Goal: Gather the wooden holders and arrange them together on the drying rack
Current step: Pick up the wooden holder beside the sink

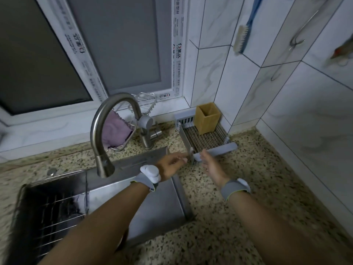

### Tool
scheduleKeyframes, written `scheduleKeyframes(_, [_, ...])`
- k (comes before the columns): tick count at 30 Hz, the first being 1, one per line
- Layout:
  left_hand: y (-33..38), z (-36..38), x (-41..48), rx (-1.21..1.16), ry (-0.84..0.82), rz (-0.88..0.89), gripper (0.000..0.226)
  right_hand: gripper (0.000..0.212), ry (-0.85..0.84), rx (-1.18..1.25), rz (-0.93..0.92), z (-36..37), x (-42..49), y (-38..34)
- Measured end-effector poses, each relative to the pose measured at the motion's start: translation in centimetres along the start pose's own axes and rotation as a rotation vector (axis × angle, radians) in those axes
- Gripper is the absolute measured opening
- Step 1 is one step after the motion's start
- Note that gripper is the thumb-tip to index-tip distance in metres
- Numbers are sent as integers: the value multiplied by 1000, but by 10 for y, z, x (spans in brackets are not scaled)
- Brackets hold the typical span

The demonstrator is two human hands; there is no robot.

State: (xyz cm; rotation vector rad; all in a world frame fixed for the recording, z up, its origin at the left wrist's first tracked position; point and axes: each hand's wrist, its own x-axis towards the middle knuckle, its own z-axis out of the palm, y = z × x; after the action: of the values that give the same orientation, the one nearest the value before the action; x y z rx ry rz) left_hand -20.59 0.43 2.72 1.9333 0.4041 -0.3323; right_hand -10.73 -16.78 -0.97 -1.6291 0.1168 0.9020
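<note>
One wooden holder (207, 118), a square open-topped box, stands upright at the far corner of the drying rack (207, 139), close to the tiled wall. The rack is a slatted mat with grey end bars on the speckled counter, right of the sink. My left hand (172, 164) reaches to the rack's near left corner, fingers loosely curled and touching the frame. My right hand (211, 164) hovers at the near grey bar with fingers spread, holding nothing. No other wooden holder is in view.
A steel tap (107, 134) arches over the sink (152, 203), which holds a wire basket (53, 211) on its left. A purple cloth (116, 129) hangs in a wire caddy behind the tap. A brush (242, 37) hangs on the tiled wall.
</note>
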Motion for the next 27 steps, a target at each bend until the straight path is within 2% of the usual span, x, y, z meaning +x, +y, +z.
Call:
scheduleKeyframes(2, [-22, -10, -17, 1, -17, -52, 39, 69, -35, 37, 35, 20, -13, 9])
scheduleKeyframes(5, [-55, -33, -41, -84, 53, -140, 41, 67, -94, 48, 78, 50, -34, 22])
scheduleKeyframes(14, [-126, -102, -132, -373, 199, -317, 48, 68, -233, -114, 139, 141, -61, 58])
scheduleKeyframes(23, [-217, -99, -224, -763, 443, -363, 61, 72, -461, -341, 160, 228, -92, 89])
scheduleKeyframes(25, [-230, -84, -235, -832, 498, -356, 62, 85, -462, -424, 158, 238, -92, 101])
scheduleKeyframes(27, [-241, -66, -248, -920, 569, -351, 64, 116, -467, -530, 154, 247, -97, 113])
